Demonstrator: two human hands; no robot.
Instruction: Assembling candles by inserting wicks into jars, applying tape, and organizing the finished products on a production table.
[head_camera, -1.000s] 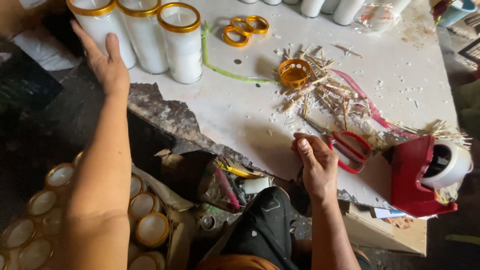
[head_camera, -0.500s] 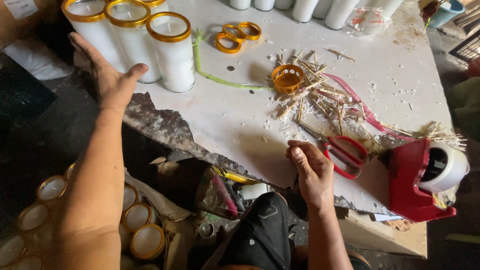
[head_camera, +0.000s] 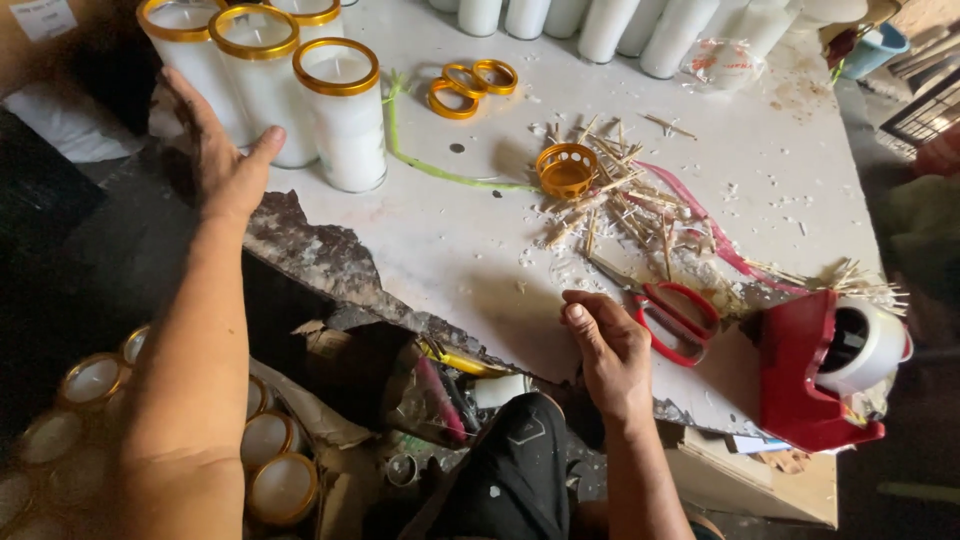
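White, chipped and wax-flecked, the table fills the far half of the scene, its near-left edge broken away. At the far left stands a cluster of tall white candle jars with gold rims. The left hand stretches out on a straight arm, fingers spread open, thumb touching the nearest jars, gripping nothing. The right hand rests on the table's near edge, fingers curled loosely inward; whether it pinches anything cannot be told. Just right of it lie red scissors, then a red tape dispenser. Farther off sits a small gold cap among scattered wooden sticks.
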